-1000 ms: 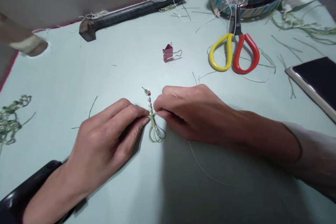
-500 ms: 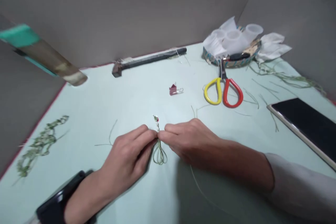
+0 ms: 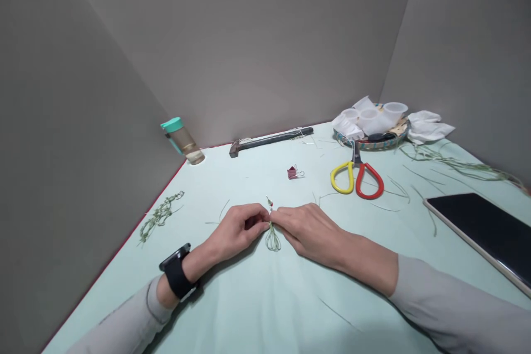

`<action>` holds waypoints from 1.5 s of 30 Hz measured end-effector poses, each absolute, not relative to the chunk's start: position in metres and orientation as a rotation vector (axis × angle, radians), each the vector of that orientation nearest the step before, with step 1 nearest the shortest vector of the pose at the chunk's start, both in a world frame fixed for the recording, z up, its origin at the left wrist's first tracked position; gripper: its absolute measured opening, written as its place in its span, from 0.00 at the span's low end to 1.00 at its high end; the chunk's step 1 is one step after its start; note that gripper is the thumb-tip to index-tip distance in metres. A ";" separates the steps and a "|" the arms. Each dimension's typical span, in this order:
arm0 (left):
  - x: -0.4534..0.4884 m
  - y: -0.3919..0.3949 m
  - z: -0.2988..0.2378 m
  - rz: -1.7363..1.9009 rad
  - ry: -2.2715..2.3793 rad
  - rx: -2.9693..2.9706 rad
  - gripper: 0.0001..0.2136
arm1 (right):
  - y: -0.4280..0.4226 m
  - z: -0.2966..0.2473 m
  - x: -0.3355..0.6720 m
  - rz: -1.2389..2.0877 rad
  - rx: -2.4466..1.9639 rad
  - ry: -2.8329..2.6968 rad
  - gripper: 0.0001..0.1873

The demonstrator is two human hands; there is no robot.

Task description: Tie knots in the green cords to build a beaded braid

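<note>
Between my hands is a small looped bundle of green cord (image 3: 272, 241), its loops fanning toward me on the tabletop. A short stem with a tiny red and white tip (image 3: 270, 203) pokes out beyond the fingers. My left hand (image 3: 240, 230) pinches the bundle at its neck from the left, thumb and index finger curled together. From the other side my right hand (image 3: 311, 229) closes on the same spot, its fingertips meeting the left ones. The exact grip point is covered by the fingers. A dark red binder clip (image 3: 292, 172) lies just beyond.
Scissors (image 3: 357, 178) with yellow and red handles lean against a woven basket (image 3: 375, 144) of white cups. A phone (image 3: 481, 232) lies at right, a knotted green cord piece (image 3: 161, 217) at left. A bottle (image 3: 183, 141) and a hammer (image 3: 271, 141) are at the back.
The head view has shifted, so the wall fills more of the picture and the table looks farther off. Both hands keep pinching the cord bundle; the left thumb and index now form a rounder gap.
</note>
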State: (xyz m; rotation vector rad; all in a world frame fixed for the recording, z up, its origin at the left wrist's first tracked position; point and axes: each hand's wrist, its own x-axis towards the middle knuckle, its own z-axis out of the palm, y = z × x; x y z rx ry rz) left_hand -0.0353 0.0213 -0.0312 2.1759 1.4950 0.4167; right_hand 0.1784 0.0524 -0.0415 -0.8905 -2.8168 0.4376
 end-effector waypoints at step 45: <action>-0.033 0.013 -0.032 0.555 1.416 2.237 0.13 | 0.048 -0.033 0.179 0.505 -0.933 -2.840 0.19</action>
